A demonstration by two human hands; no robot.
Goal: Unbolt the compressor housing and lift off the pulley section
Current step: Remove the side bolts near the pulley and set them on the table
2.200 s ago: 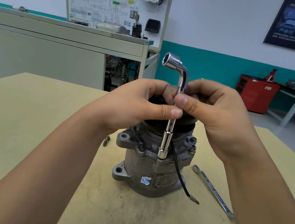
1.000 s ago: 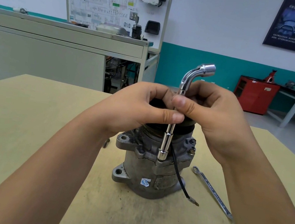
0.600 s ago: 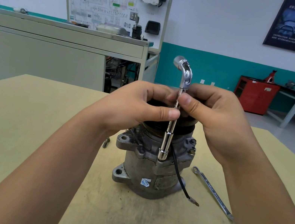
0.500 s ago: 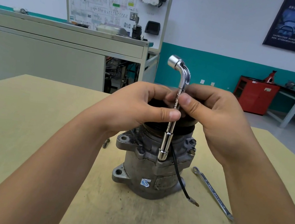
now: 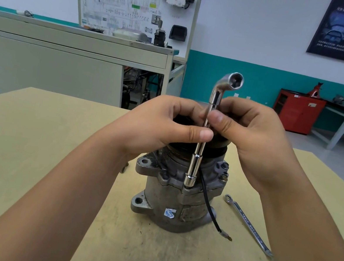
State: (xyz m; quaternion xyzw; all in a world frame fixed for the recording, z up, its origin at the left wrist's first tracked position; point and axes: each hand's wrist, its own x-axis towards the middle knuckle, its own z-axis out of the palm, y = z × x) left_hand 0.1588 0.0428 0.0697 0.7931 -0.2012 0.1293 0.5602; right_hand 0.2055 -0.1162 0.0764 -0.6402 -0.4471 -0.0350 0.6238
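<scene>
both hands, left hand (image 5: 156, 125) and right hand (image 5: 254, 140), pinched the upright l-shaped socket wrench (image 5: 202, 140) (thumbs forward) above the compressor (image 5: 177, 200).

The chrome L-shaped socket wrench (image 5: 195, 164) turns about its upright shaft between the pinching left hand (image 5: 162, 126) and right hand (image 5: 256, 140). Its bent top swings from 11 o'clock half a second earlier to 1 o'clock, and its open hex mouth now faces the camera.
</scene>
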